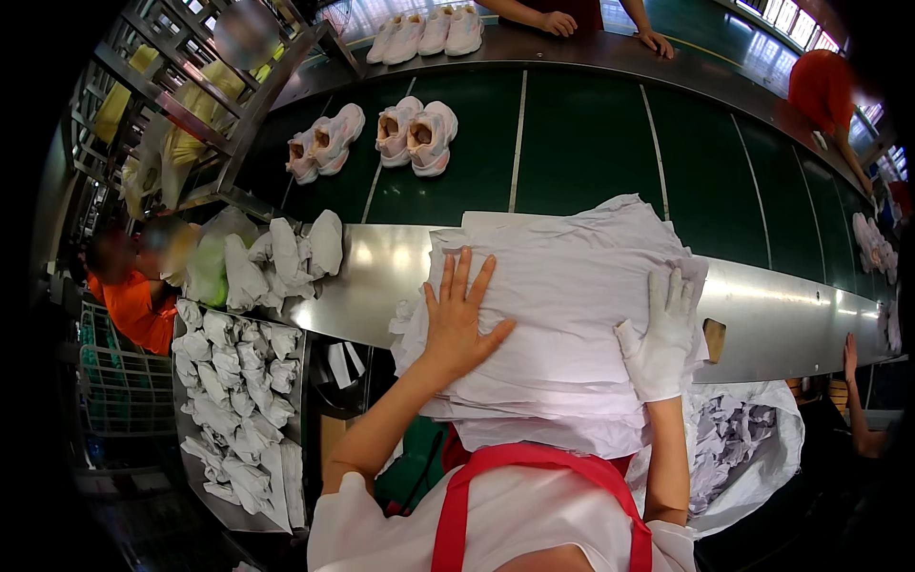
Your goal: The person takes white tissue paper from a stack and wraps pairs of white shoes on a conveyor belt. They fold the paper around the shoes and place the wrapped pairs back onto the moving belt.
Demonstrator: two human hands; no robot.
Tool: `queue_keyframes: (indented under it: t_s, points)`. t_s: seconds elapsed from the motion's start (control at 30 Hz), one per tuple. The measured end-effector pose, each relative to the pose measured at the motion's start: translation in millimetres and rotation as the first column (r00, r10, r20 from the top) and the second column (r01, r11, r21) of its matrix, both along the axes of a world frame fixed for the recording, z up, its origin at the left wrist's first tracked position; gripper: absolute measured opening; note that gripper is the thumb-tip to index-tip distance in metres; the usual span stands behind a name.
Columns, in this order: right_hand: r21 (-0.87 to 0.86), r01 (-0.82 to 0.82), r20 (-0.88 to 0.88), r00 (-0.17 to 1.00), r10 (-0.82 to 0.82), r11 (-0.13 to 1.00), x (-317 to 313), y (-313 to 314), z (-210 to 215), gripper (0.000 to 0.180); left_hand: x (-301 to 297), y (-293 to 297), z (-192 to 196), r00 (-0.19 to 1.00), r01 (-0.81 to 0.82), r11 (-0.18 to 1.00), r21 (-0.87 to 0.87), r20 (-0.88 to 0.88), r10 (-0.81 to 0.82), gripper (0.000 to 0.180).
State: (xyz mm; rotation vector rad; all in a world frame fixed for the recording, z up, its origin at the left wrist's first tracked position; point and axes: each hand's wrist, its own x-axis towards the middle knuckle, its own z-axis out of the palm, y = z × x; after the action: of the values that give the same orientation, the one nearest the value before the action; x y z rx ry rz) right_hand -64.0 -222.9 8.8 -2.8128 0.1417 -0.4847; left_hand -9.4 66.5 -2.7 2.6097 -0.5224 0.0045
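Note:
A thick stack of white tissue paper sheets (562, 286) lies on the metal edge (782, 315) of a conveyor in front of me. My left hand (457, 319), bare, rests flat on the stack's left side with fingers spread. My right hand (662, 334), in a white glove, presses flat on the stack's right side. Neither hand grips anything.
Two pairs of pink-white sneakers (416, 133) ride the green belt (591, 143), more sneakers (429, 33) lie at the far side. Crumpled paper wads (238, 381) fill a tray at my left. A bag of crumpled paper (739, 443) sits lower right. Other people work around the belt.

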Motion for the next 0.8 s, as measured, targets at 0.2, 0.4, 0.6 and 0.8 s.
queue_keyframes:
  t_s: [0.2,0.4,0.6,0.8]
  points:
    - [-0.05,-0.037,-0.017,0.999,0.036,0.998,-1.1,3.1,5.1,0.078,7.9,-6.4,111.4,0.98,0.144,0.802,0.58,0.027,-0.196,0.072]
    - [0.218,-0.191,0.132,0.977,0.165,0.957,14.7,26.6,-24.8,0.073,-7.0,-152.4,127.5,0.636,0.698,0.715,0.045,0.419,-0.648,0.062]
    - [0.175,-0.014,0.166,0.986,-0.015,0.985,-27.6,3.1,-14.8,0.054,31.3,-159.3,5.0,0.645,0.739,0.667,0.092,0.189,-0.741,0.06]
    - [0.238,0.022,0.258,0.962,-0.085,0.971,-43.6,-7.1,-2.0,0.063,32.5,-148.1,21.3,0.685,0.679,0.718,0.151,0.221,-0.694,0.072]
